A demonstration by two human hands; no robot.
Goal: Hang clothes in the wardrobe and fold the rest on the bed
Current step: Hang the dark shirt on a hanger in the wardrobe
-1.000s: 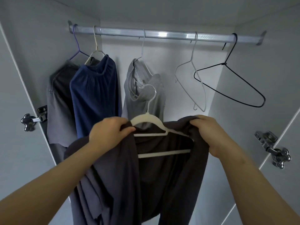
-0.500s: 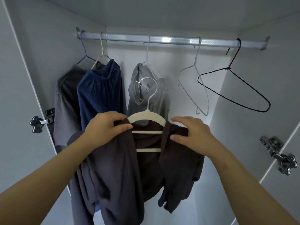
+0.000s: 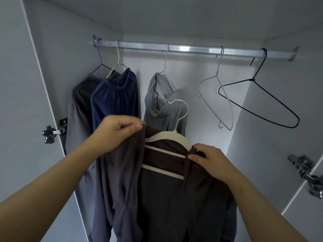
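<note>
The left hand (image 3: 115, 131) and right hand (image 3: 208, 158) pinch the brown shirt (image 3: 166, 198) onto the white hanger (image 3: 167, 137). Its hook waits below the rail (image 3: 183, 48), ready for hanging.

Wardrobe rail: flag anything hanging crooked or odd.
The black wire hanger at the right end of the rail hangs steeply tilted, its right end far lower than its left. The grey garment mid-rail sits bunched and lopsided on its hanger.
</note>
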